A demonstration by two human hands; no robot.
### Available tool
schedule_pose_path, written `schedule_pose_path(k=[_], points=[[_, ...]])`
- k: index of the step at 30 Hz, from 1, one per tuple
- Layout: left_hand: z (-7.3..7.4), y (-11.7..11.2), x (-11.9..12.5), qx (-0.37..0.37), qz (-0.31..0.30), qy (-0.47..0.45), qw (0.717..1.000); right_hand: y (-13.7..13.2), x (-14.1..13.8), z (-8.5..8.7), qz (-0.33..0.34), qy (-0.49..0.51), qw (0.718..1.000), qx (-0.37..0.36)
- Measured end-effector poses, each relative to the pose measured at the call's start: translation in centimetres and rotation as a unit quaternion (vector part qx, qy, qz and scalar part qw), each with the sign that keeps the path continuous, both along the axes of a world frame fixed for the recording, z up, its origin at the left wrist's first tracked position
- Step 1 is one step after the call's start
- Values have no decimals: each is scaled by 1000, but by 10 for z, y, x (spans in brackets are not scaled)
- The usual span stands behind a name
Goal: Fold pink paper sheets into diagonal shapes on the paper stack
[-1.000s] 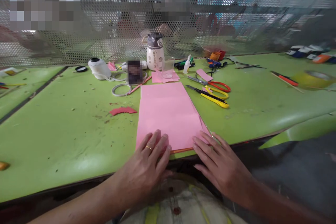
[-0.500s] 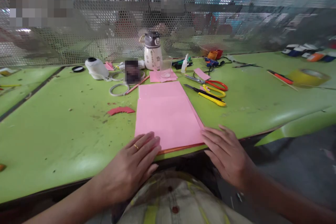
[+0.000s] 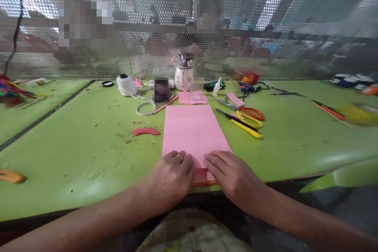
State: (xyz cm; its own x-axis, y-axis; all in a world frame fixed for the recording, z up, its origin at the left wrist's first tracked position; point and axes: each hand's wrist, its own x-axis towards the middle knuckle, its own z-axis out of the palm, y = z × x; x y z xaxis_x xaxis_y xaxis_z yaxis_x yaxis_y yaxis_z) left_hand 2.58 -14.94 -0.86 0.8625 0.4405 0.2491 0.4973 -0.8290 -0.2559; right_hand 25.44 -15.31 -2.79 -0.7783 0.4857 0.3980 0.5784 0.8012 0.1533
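A pink sheet of paper lies at the table's front edge on top of other sheets, with a darker pink and orange strip showing below its near edge. My left hand, a ring on one finger, is closed on the near left part of the sheet with curled fingers. At the near right part, my right hand has its fingers bent and pressed together on the paper. Both thumbs are hidden. A yellow utility knife and scissors with red handles lie to the right.
A red curved paper piece lies on the left of the green table. Behind the sheet stand a water bottle, a clear cup and a small glue bottle. A tape roll is far right. Perforated metal closes the back.
Both hands have moved inward along the sheet's near edge and closed on it. That edge has shifted away from me, baring a strip of the sheets beneath. The camera view has shifted.
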Motion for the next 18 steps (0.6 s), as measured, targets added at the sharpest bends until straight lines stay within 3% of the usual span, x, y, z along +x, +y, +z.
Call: schedule_pose_path(k=[3,7,11,14,18], points=[[-3,6,11,3,45,4,999,9,3,-2,3,-6,1000,23],[-12,1,20,-12,79,2,997,11,4,-10,-7,-24,1000,-12],[-30,-19,15,21,69,-61,996,1,5,-15,-29,-42,998,-28],[-43,-31,11,30,94,-123,987,-3,7,-16,-37,-43,998,-25],[-46,-36,6,21,125,-168,978,-1,17,-15,-24,-37,999,-13]])
